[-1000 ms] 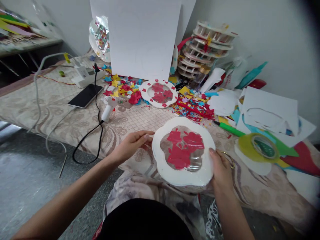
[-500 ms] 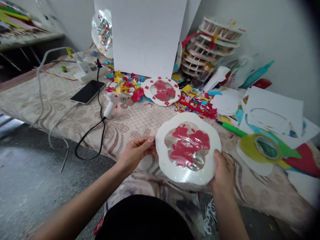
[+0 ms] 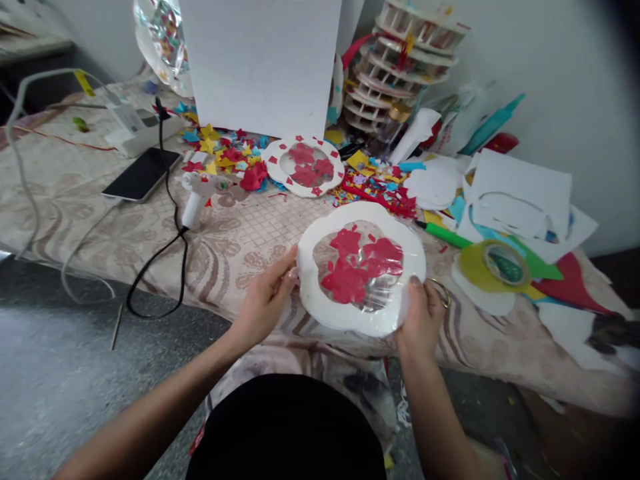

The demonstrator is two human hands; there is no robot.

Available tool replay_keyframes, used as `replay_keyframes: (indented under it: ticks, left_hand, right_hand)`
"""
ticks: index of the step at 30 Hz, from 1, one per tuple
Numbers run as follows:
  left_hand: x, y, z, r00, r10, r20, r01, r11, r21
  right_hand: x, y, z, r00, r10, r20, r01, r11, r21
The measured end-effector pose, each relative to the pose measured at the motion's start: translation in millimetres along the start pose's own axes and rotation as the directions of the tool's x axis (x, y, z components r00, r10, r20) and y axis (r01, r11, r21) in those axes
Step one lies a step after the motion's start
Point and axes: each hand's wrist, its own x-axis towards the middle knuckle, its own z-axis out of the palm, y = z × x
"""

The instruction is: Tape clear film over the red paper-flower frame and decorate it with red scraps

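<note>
Both hands hold a white scalloped foam frame (image 3: 315,303) with a clear plastic window over red paper cut-outs. My left hand (image 3: 265,300) grips its left edge, fingers curled round the rim. My right hand (image 3: 423,320) grips the right lower edge with the thumb on top. The frame is tilted up towards me, above the table's front edge. A second, similar frame (image 3: 273,163) with small red squares on its rim lies flat further back.
A hot glue gun (image 3: 196,200) with a black cord lies to the left, beside a phone (image 3: 141,175). Scattered coloured paper scraps (image 3: 220,150), a green marker (image 3: 443,235), yellow tape roll (image 3: 495,265), white board (image 3: 260,67) and stacked white frames (image 3: 400,73) fill the back.
The frame has stayed in both hands and been turned slightly. The view has shifted so everything sits a little lower left; my left hand closed in on the rim.
</note>
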Motion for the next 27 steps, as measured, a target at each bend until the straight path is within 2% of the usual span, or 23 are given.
replay_keyframes:
  ticks: [4, 8, 12, 14, 16, 18, 21, 23, 25, 27]
  left_hand:
    - [3, -3, 2, 0.987, -0.112, 0.118, 0.143, 0.942, -0.305]
    - [3, -7, 2, 0.967, -0.079, 0.242, 0.179, 0.889, -0.423]
    - [6, -14, -1, 0.966, -0.112, 0.235, 0.212, 0.861, -0.463]
    - [10, -14, -2, 0.974, -0.124, 0.189, 0.205, 0.84, -0.503]
    - [14, -12, -3, 0.983, -0.133, 0.124, 0.181, 0.803, -0.567]
    - [17, -9, -2, 0.984, -0.158, 0.088, 0.177, 0.752, -0.634]
    - [19, -3, 0, 0.97, -0.217, 0.107, 0.228, 0.674, -0.703]
    - [18, -1, 2, 0.961, -0.248, 0.123, 0.258, 0.64, -0.724]
    - [17, 0, 4, 0.956, -0.26, 0.132, 0.272, 0.628, -0.73]
    - [16, 0, 5, 0.956, -0.259, 0.137, 0.275, 0.627, -0.729]
  right_hand:
    - [4, -3, 4, 0.998, 0.057, 0.022, -0.058, 0.996, 0.067]
    - [7, -2, 9, 0.998, 0.051, 0.03, -0.054, 0.995, 0.084]
    - [12, -1, 12, 0.995, 0.062, 0.074, -0.07, 0.991, 0.11]
    - [13, -3, 11, 0.981, 0.085, 0.172, -0.109, 0.985, 0.134]
    - [10, -6, 10, 0.944, 0.094, 0.317, -0.146, 0.978, 0.146]
    - [2, -8, 8, 0.885, 0.099, 0.455, -0.179, 0.975, 0.135]
    - [-16, -3, 6, 0.786, 0.087, 0.612, -0.181, 0.979, 0.093]
    - [-27, 3, 6, 0.728, 0.049, 0.683, -0.132, 0.989, 0.07]
    - [-34, 8, 9, 0.717, 0.008, 0.697, -0.096, 0.992, 0.086]
    - [-37, 11, 12, 0.744, -0.023, 0.668, -0.082, 0.989, 0.125]
